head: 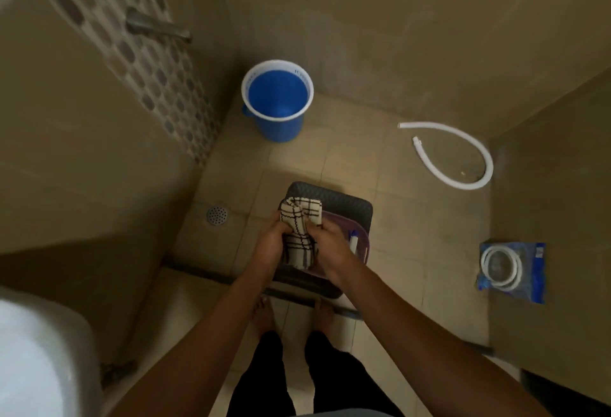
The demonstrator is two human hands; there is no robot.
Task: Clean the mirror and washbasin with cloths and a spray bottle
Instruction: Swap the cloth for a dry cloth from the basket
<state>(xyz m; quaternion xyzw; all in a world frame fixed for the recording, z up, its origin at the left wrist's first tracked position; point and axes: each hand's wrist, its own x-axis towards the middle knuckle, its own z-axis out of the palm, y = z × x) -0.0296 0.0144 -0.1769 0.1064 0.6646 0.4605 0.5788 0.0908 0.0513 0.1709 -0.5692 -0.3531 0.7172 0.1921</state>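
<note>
Over tiled floor — dark stool | both hands grasping checked cloth

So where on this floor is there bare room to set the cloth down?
Bare tile lies between the blue bucket and the loose white hose, and between the dark stool and the packaged hose. The stool top is crowded: a purple basin sits there, and both hands grip the checked cloth above it.

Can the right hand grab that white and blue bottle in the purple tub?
Probably not right away. The right hand is right beside the white and blue bottle in the purple plastic tub, but its grip, like the left hand's, is on the cream checked cloth. It must let go first.
</note>
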